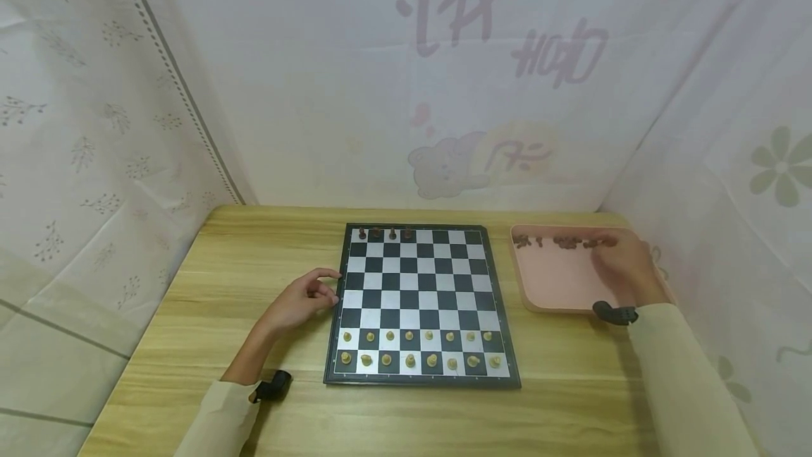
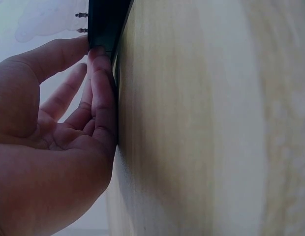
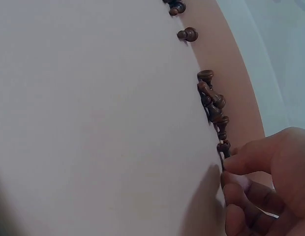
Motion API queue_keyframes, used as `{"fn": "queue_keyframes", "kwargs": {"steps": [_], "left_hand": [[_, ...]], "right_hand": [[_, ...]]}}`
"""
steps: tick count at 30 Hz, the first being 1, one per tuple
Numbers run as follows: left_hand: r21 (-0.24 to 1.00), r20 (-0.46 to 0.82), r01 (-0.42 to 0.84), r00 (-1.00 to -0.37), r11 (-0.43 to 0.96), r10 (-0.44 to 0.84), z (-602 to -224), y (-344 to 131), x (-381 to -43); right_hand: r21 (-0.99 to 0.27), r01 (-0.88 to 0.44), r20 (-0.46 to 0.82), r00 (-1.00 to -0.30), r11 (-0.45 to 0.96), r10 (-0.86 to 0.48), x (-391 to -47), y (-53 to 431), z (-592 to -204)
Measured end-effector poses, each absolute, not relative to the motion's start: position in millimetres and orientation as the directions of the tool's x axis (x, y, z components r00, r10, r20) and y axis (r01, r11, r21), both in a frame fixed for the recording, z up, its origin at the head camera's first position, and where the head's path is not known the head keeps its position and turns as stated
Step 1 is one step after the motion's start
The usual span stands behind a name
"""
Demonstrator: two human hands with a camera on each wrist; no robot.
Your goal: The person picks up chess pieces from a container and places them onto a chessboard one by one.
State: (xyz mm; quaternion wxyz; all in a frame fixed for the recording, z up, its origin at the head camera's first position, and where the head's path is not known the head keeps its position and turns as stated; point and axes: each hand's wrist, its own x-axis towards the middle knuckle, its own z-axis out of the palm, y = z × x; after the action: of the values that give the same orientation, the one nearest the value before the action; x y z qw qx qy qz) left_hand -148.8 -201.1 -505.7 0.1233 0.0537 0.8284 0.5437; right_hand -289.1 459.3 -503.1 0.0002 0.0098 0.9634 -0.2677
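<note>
The person's left hand (image 1: 303,304) rests beside a flat, square-cornered chessboard (image 1: 419,281), its squares smooth black and white inside a thin dark frame. The thumb and fingers are loosely bent, the tips touching the left edge without gripping it.

Over to the right, the right hand (image 1: 622,263) is down in a shallow pink tray (image 1: 564,281) with rounded corners and a smooth floor. Its thumb and fingertips are close together at one of the dark brown, glossy turned chess pieces (image 1: 567,242); I can't tell whether they have pinched it. These pieces, with round bases and narrow necks, lie tipped along the tray's far wall, some heaped together.

On the board, four reddish-brown chess pieces (image 1: 392,234) stand in the far row toward the left corner. Nearest the person, small cream-yellow chess pieces (image 1: 410,360) fill two rows, eight to each.

Everything sits on a table (image 1: 266,252) of yellowish, streaky wood grain, before a creased pale cloth (image 1: 317,90) printed with lettering and a bear.
</note>
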Motion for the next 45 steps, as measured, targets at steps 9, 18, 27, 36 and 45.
{"fn": "queue_keyframes", "kwargs": {"steps": [9,18,27,36,45], "left_hand": [[0.907,-0.155,-0.055,-0.965,0.417,0.210,-506.0,-200.3,-149.3],[0.912,-0.146,-0.042,-0.963,0.409,0.225,-505.9,-200.9,-150.6],[0.910,-0.147,-0.044,-0.964,0.413,0.221,-505.2,-200.5,-150.8],[0.917,-0.132,-0.029,-0.963,0.398,0.234,-508.5,-202.4,-149.6],[0.915,-0.140,-0.040,-0.964,0.401,0.224,-508.1,-201.6,-148.3]], "right_hand": [[-0.555,-0.041,0.054,-0.998,0.831,-0.014,-289.0,459.6,-508.4],[-0.566,0.008,0.042,-0.998,0.825,0.038,-289.5,462.2,-515.2],[-0.563,-0.052,0.109,-0.994,0.825,0.012,-286.2,450.8,-509.8],[-0.592,-0.024,0.059,-0.998,0.806,0.014,-281.2,426.4,-500.4],[-0.714,-0.008,0.006,-1.000,0.700,-0.006,-281.0,408.8,-494.9]]}}
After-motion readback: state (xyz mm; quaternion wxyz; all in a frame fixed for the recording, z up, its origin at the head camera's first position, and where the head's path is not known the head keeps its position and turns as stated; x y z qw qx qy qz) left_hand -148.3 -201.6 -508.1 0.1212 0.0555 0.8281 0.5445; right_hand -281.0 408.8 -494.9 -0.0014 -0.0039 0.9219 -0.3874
